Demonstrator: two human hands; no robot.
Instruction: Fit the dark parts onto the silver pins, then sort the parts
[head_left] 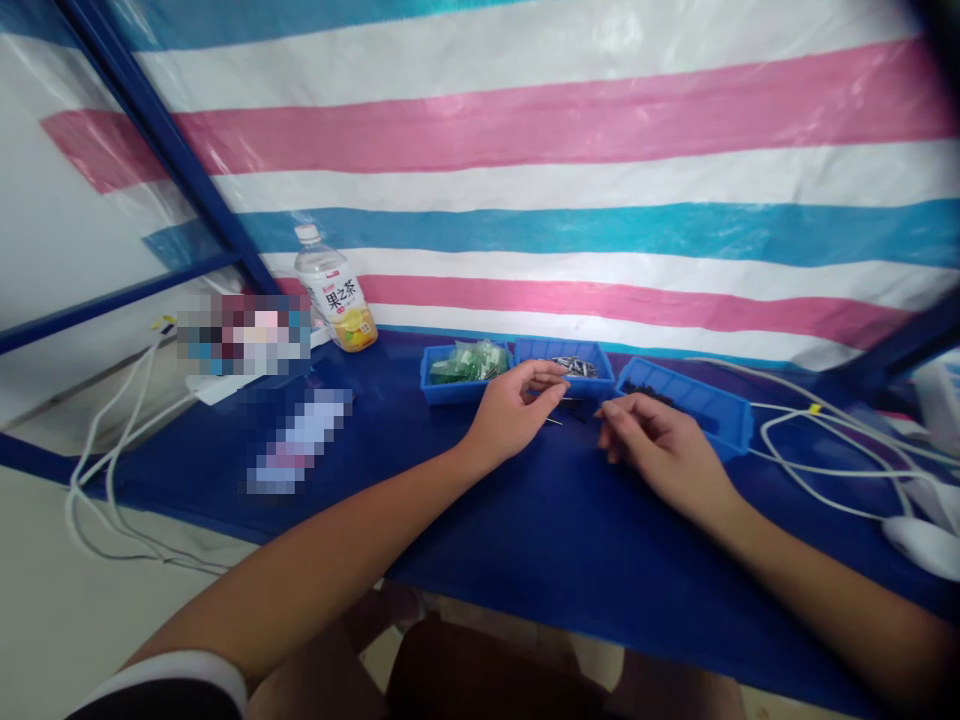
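Observation:
My left hand (521, 400) is over the blue table, in front of the middle bin, with thumb and fingertips pinched together. Whatever it may hold is too small to make out. A thin metallic piece (553, 421) shows just below its fingers. My right hand (664, 445) is in front of the right bin, its thumb against its curled fingers; any thing between them is hidden. The left blue bin (442, 393) holds green and clear plastic pieces (472, 362). Small silvery metal parts (574, 367) lie in the middle blue bin (600, 384). Small black parts (649, 393) are in the right blue bin (724, 425).
A drink bottle (337, 295) stands at the back left, near a blurred-out object (300, 445). White cables (112, 450) hang off the left side. More cables (795, 465) and a white mouse (922, 547) lie at right. Striped sheeting (525, 230) closes the back.

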